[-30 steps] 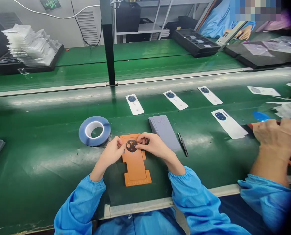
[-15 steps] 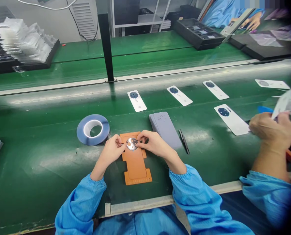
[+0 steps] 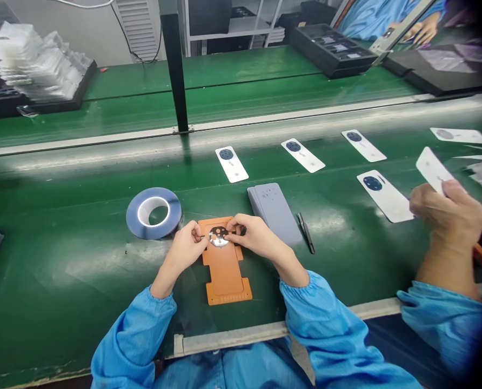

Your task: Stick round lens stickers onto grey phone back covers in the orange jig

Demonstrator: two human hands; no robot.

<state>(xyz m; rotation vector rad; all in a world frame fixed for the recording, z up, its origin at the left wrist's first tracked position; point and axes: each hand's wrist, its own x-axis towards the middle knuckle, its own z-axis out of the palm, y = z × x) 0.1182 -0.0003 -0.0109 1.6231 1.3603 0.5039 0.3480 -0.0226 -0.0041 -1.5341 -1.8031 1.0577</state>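
A round, shiny disc with several holes (image 3: 219,236) is at the upper part of an orange flat fixture (image 3: 225,275), which lies on the green bench. At the disc's left edge, the fingers of my left hand (image 3: 188,244) are pinched together. My right hand (image 3: 251,235) pinches at its right edge, fingertips touching it. Whether the disc rests fully on the fixture is hard to see. Left of my hands lies a roll of blue film tape (image 3: 132,219) with a white core. To the right are a stack of grey phone-shaped sheets (image 3: 275,213) and black tweezers (image 3: 306,233).
Several white phone back panels (image 3: 308,156) with dark camera circles lie on the moving belt-like surface (image 3: 82,216). At right, a co-worker's hand (image 3: 452,216) holds a white panel (image 3: 431,168). Black trays (image 3: 334,51) and stacked clear bags (image 3: 34,62) stand behind.
The white panels at the back appear shifted slightly right. The co-worker's panel has swung left and now tilts differently. My hands stay at the disc, whose reflection has darkened at the top.
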